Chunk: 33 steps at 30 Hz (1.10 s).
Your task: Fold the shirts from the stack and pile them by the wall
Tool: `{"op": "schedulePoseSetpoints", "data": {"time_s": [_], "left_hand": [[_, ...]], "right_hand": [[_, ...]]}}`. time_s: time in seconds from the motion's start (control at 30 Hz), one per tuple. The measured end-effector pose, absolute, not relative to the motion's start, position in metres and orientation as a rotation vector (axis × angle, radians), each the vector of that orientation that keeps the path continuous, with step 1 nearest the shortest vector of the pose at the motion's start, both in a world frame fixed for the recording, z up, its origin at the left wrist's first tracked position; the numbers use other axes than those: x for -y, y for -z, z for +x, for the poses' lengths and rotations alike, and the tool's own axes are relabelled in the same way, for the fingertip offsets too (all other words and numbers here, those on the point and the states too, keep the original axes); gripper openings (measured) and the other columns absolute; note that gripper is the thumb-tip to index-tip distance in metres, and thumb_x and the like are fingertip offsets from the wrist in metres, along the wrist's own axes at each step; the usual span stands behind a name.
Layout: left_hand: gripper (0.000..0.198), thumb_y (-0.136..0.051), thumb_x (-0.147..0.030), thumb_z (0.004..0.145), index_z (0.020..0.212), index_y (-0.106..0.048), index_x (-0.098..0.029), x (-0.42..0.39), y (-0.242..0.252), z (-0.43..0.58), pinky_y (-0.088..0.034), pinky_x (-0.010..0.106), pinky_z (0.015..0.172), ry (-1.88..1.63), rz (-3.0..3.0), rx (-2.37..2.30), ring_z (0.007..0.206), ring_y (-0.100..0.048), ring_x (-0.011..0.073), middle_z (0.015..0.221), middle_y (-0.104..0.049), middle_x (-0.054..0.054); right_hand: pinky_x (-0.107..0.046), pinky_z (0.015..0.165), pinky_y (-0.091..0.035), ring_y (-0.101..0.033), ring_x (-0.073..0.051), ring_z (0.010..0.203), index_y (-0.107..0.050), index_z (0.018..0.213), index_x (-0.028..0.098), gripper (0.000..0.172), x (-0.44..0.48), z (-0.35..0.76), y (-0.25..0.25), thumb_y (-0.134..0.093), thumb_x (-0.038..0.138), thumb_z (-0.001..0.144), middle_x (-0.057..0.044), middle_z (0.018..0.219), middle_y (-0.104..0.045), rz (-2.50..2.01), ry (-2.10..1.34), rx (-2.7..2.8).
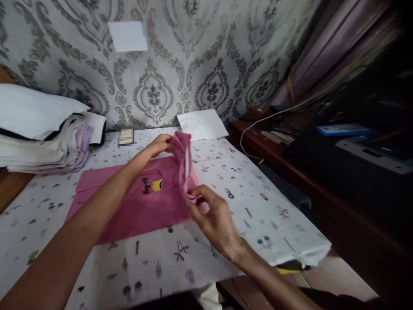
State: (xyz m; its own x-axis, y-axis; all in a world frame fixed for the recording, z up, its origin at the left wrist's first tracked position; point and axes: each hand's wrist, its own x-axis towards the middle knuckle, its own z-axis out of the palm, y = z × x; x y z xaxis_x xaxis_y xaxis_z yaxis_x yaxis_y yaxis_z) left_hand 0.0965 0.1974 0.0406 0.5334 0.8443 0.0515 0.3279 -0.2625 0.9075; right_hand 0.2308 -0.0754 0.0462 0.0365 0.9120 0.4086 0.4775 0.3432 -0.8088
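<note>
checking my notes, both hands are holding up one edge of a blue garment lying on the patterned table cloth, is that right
Not quite: the garment is pink, not blue. The head view shows the left hand and the right hand both holding up one edge of it, with the rest lying on the patterned table cloth.

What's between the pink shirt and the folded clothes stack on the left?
Head view: only bare printed table cover between the pink shirt and the folded clothes stack; they don't touch.
</note>
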Motion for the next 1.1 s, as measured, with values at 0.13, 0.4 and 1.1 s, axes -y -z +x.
{"op": "schedulePoseSetpoints", "data": {"time_s": [0.13, 0.4, 1.1], "left_hand": [[0.005, -0.059, -0.018, 0.068, 0.073, -0.061, -0.018, -0.180, -0.022, 0.047, -0.044, 0.028, 0.057, -0.808, 1.553, -1.108, 0.055, -0.052, 0.0135, 0.065, -0.060, -0.001], [0.011, -0.059, -0.023, 0.079, 0.084, -0.066, -0.017, -0.178, -0.013, 0.021, -0.041, 0.023, 0.053, -0.878, 1.401, -1.210, 0.056, -0.054, 0.0122, 0.068, -0.062, 0.001], [0.026, -0.065, -0.005, 0.070, 0.093, -0.065, -0.018, -0.156, -0.021, -0.022, -0.046, 0.030, 0.071, -0.759, 1.777, -1.482, 0.074, -0.061, 0.0198, 0.071, -0.057, 0.000]], "right_hand": [[-0.028, 0.061, -0.045, -0.057, -0.016, 0.068, -0.054, 0.079, 0.020, 0.013, 0.070, 0.186, -0.017, -0.053, 0.010, 0.088, -0.002, 0.077, -0.063, -1.208, -0.416, 2.018], [-0.031, 0.065, -0.046, -0.058, -0.019, 0.074, -0.051, 0.081, 0.022, 0.016, 0.068, 0.173, 0.005, -0.052, 0.009, 0.089, -0.003, 0.079, -0.063, -1.208, -0.291, 2.151], [-0.032, 0.073, -0.050, -0.058, -0.019, 0.083, -0.055, 0.085, 0.020, 0.015, 0.072, 0.143, -0.005, -0.049, 0.007, 0.091, -0.005, 0.087, -0.065, -1.099, -0.414, 2.190]]}}
